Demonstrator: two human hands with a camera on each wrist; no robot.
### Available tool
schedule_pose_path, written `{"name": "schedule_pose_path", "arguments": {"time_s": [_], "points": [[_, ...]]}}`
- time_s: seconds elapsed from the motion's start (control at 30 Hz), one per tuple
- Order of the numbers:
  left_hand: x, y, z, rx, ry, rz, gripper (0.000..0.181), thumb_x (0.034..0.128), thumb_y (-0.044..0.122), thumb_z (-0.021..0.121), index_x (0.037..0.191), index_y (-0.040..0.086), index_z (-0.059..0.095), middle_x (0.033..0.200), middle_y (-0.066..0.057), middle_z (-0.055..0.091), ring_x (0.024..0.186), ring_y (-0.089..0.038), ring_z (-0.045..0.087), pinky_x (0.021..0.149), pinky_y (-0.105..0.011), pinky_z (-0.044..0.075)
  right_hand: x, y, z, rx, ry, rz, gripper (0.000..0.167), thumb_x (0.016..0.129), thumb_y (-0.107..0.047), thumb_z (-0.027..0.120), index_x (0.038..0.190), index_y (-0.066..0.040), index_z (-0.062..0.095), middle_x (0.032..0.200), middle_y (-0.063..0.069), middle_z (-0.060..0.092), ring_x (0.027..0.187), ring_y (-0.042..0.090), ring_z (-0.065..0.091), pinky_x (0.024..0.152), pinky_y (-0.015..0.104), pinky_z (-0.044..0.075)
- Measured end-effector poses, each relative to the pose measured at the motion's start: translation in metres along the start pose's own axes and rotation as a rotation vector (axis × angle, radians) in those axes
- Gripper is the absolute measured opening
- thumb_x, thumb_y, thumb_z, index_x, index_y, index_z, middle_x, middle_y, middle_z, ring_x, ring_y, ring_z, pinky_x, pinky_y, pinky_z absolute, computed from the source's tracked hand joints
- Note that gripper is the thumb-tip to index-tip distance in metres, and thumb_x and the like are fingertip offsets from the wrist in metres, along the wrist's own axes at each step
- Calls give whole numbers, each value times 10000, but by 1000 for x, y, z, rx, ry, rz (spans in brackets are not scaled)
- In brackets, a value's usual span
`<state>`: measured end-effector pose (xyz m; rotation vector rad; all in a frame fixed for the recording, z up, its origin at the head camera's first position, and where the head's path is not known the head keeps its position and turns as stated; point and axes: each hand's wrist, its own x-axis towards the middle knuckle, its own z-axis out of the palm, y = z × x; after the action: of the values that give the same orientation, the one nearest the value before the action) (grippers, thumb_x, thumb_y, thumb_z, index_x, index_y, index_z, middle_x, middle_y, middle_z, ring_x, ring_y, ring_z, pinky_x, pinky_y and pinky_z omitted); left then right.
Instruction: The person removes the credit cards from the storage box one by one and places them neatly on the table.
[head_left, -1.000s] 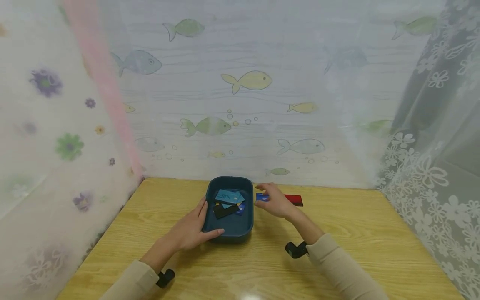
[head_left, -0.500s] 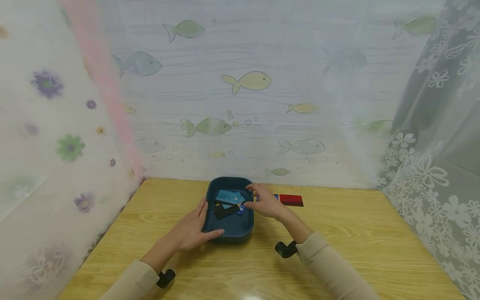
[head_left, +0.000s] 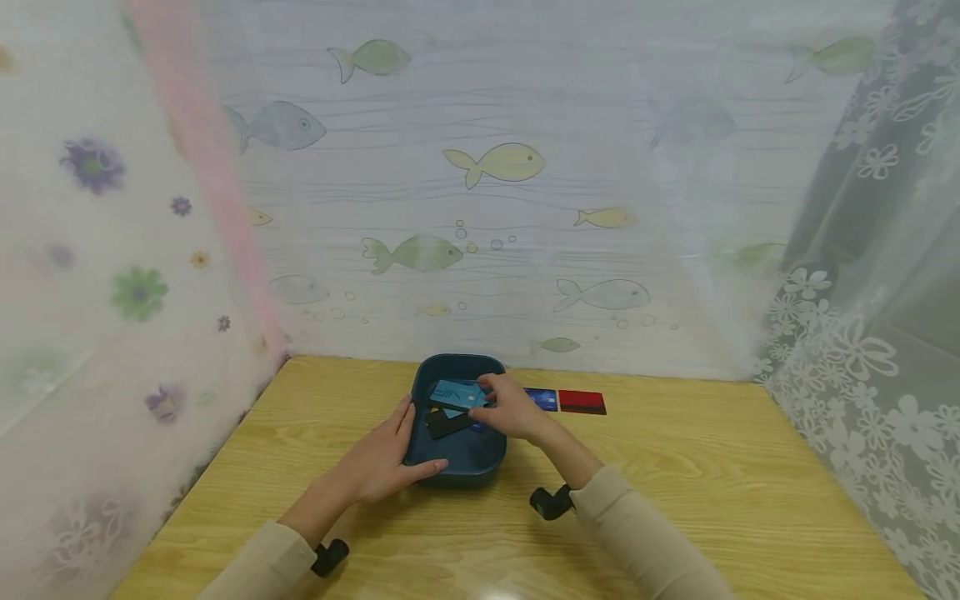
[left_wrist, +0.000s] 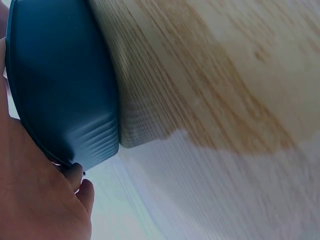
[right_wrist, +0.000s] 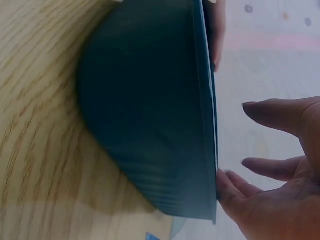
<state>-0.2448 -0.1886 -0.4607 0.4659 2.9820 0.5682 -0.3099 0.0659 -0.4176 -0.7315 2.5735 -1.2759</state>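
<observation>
A dark teal plastic bin (head_left: 468,481) stands on the table with several plastic cards inside. On top lie a light-blue VIP card (head_left: 452,395) and a black card (head_left: 446,424). My left hand (head_left: 375,462) holds the bin's left side, thumb over the front corner; in the left wrist view its fingertips bend at the rim. My right hand (head_left: 517,412) reaches over the right rim above the cards. Its thumb and index finger stand apart with nothing between them in the right wrist view, while other fingers (right_wrist: 230,192) are at the rim.
To the right of the bin, a blue card (head_left: 542,400) and a red card (head_left: 582,402) lie side by side on the wooden table (head_left: 675,467). Behind the table's back edge hangs a fish-print curtain (head_left: 495,250); floral sheets flank both sides.
My right hand has moved left from above the blue card on the table, across the rim, to over the cards in the bin. The left hand and bin have stayed put.
</observation>
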Motion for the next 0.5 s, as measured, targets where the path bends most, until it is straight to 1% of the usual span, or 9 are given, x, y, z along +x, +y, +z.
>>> {"name": "schedule_pose_path", "arguments": {"time_s": [0.13,0.27,0.4,0.5], "points": [[1,1,0,-2,-2,6,1199,868,861,462,1633,6,113,1719,-129,36,1524,-375,269,1172,-549,336,3,-3,6,0,11,14,593,979,-123,682,1488,63,441,1475,281,453,1288,444,537,982,542,518],[1,1,0,-5,-4,-2,1186,877,842,479,1633,5,114,1719,-123,31,1528,-372,261,1175,-549,332,10,-4,14,-14,10,31,619,987,-146,673,1504,68,408,1468,268,437,1293,440,517,990,549,501],[0,0,0,-6,1,-5,1167,887,822,497,1632,3,129,1718,-124,38,1531,-365,255,1177,-543,331,17,-6,23,-60,9,51,645,978,-186,684,1501,72,410,1459,269,431,1238,403,533,992,539,486],[1,0,0,-1,4,2,1182,876,845,477,1631,2,138,1717,-126,44,1531,-362,256,1177,-537,336,21,-7,28,-79,19,73,658,965,-194,697,1497,74,417,1464,278,424,1205,380,529,997,541,468]]}}
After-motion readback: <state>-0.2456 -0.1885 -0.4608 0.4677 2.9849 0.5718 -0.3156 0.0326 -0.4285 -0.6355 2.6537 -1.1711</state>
